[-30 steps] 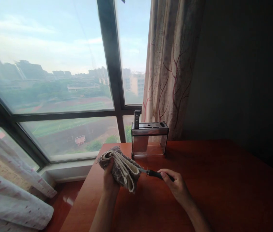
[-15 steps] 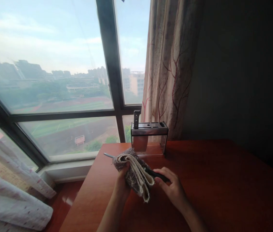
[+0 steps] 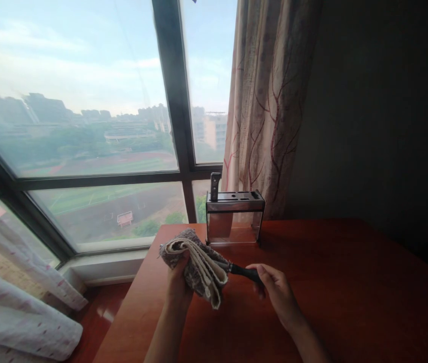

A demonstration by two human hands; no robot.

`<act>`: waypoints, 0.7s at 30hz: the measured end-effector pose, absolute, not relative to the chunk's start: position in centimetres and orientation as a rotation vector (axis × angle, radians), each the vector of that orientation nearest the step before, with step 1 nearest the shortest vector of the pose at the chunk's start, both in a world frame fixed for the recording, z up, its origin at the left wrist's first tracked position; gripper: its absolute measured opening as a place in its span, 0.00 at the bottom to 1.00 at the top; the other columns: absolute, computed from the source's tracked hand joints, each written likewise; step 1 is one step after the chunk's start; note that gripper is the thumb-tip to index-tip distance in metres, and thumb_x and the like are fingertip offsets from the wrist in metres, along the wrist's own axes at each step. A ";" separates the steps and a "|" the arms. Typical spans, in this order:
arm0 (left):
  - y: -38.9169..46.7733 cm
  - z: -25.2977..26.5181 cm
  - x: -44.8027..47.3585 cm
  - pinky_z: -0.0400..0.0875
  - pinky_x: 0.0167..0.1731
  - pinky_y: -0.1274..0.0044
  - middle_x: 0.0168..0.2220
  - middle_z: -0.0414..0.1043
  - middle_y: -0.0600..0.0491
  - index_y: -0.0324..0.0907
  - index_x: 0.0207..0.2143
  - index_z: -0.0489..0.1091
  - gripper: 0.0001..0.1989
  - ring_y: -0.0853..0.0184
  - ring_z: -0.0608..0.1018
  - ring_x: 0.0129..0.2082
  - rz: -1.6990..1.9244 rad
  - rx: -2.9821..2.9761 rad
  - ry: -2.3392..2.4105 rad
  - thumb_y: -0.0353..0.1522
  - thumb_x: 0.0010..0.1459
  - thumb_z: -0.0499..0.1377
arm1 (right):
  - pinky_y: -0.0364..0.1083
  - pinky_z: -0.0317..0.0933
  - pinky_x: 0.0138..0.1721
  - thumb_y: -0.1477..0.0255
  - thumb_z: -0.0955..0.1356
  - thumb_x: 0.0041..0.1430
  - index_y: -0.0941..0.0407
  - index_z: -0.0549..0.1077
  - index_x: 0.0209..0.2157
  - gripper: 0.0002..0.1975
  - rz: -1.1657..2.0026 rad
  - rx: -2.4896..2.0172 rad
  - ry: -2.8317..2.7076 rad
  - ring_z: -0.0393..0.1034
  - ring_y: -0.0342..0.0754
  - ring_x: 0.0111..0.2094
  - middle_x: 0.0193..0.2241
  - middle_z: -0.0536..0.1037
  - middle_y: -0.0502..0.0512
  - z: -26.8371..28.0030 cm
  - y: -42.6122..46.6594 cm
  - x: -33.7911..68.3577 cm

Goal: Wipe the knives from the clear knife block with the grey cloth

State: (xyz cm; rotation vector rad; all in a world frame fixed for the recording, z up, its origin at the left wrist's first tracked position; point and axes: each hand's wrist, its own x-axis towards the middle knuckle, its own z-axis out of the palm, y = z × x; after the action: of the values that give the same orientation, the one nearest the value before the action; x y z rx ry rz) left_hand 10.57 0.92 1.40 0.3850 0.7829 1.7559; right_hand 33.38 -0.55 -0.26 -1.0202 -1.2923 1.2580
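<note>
Over the table, my left hand (image 3: 179, 282) is closed round a folded grey-brown cloth (image 3: 199, 267) with pale inner layers. The cloth wraps the metal shaft of what looks like a sharpening steel (image 3: 245, 273), and its black handle sticks out to the right. My right hand (image 3: 276, 292) grips the end of that handle between thumb and fingers. Inside the cloth the shaft is mostly hidden, its tip included. Behind the hands stands a knife block (image 3: 235, 205) with clear sides and a metal top, with one black-handled knife (image 3: 215, 186) upright at its left end.
The reddish-brown wooden table (image 3: 335, 282) has its left edge close to my left forearm. A large window (image 3: 96, 126) fills the left and back. Patterned curtains (image 3: 270, 101) hang behind the block, and a pale curtain (image 3: 17, 307) hangs at lower left.
Cloth and left hand have shifted left along the shaft. The tip that poked out on the left is now covered, and more of the handle end shows near my right hand.
</note>
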 end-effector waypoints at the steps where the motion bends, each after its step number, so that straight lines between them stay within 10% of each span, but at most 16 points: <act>1: 1.0 1.4 10.6 0.78 0.33 0.73 0.32 0.79 0.51 0.39 0.40 0.71 0.18 0.62 0.81 0.30 1.768 0.401 0.795 0.32 0.45 0.67 | 0.40 0.55 0.20 0.55 0.62 0.60 0.59 0.76 0.36 0.22 1.231 -1.017 -1.283 0.61 0.41 0.19 0.18 0.69 0.49 -0.4 -0.4 33.4; 10: 0.5 2.0 12.4 0.76 0.37 0.71 0.33 0.79 0.51 0.38 0.40 0.71 0.22 0.60 0.80 0.34 1.701 0.478 0.924 0.33 0.40 0.70 | 0.44 0.67 0.37 0.62 0.68 0.57 0.53 0.76 0.41 0.13 0.909 -0.993 -1.387 0.72 0.49 0.34 0.37 0.77 0.55 -1.5 -0.2 33.5; 21: 0.2 1.1 14.7 0.74 0.40 0.70 0.37 0.78 0.46 0.37 0.40 0.72 0.20 0.58 0.79 0.37 1.582 0.597 0.905 0.33 0.42 0.69 | 0.44 0.65 0.41 0.73 0.67 0.59 0.49 0.75 0.41 0.09 0.610 -0.827 -1.639 0.72 0.48 0.40 0.38 0.76 0.53 -0.6 -0.7 32.6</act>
State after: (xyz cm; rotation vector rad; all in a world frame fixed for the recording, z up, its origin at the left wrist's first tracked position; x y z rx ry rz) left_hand 14.69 0.17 1.13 0.5972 0.9048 1.5816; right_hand 32.63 -0.67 -0.56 -0.8274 -1.6385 0.6097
